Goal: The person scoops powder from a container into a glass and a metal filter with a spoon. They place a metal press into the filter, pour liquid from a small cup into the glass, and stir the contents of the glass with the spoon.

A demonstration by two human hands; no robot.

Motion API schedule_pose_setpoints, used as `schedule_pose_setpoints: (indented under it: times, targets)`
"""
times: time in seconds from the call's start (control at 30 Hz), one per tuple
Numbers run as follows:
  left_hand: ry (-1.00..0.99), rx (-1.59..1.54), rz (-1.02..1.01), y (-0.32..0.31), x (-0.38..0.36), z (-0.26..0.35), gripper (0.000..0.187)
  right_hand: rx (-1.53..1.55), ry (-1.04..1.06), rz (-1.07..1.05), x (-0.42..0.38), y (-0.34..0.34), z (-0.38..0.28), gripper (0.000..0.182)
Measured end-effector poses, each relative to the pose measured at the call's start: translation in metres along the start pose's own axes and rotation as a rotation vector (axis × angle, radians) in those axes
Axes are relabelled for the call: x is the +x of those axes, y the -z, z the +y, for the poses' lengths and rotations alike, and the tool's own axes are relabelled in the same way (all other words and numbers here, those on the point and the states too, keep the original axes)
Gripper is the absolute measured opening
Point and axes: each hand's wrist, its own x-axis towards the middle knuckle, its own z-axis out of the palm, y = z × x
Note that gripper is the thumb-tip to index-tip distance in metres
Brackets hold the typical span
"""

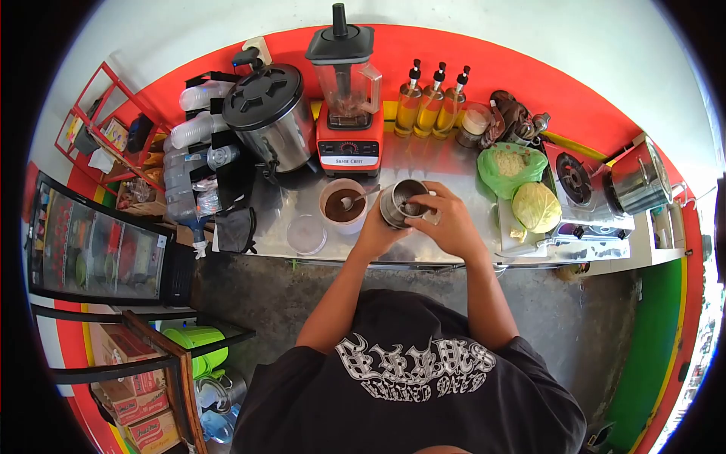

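My left hand (376,233) is wrapped round a small metal cup (392,206) above the front part of the steel counter. At the cup's rim is my right hand (446,216), its fingers bent over the opening; what they pinch, if anything, is too small to make out. Just left of the cup stands a white tub (330,216) of brown powder with a spoon (352,200) in it. A clear round lid (306,234) lies on the counter beside the tub.
Behind stand a red blender (349,144), a steel urn (276,125) and oil bottles (431,106). To the right are a cabbage (536,207), a green bag (511,168) and a stove (575,178) with a pot (639,178). Stacked plastic cups (198,130) stand left.
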Motion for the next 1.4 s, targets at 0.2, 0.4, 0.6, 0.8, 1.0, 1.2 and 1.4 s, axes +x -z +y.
schedule_pose_setpoints:
  times: [0.2,0.4,0.6,0.8,1.0,1.2,1.4]
  targets:
    - [0.036,-0.037,-0.033,-0.005,-0.005,-0.005,0.089,-0.001,0.060,-0.018,-0.004,-0.007,0.018,0.037]
    - [0.073,-0.096,-0.018,-0.009,-0.011,-0.010,0.086,0.032,0.060,-0.063,-0.010,-0.007,0.032,0.038]
    - [0.043,-0.015,-0.102,0.001,-0.004,-0.035,0.086,0.018,0.064,-0.022,-0.011,-0.015,0.051,0.039]
    - [0.055,-0.010,-0.148,0.006,-0.001,-0.064,0.089,-0.024,0.025,-0.048,-0.010,-0.024,0.074,0.040]
    - [0.057,0.132,-0.150,0.010,-0.006,-0.084,0.088,-0.136,0.087,-0.077,-0.012,-0.044,0.104,0.040]
    - [0.095,0.230,-0.121,0.021,-0.010,-0.116,0.089,-0.259,0.040,-0.111,-0.011,-0.062,0.125,0.044]
    - [0.136,0.115,-0.094,0.025,-0.017,-0.132,0.088,-0.355,-0.100,-0.171,-0.013,-0.070,0.118,0.043]
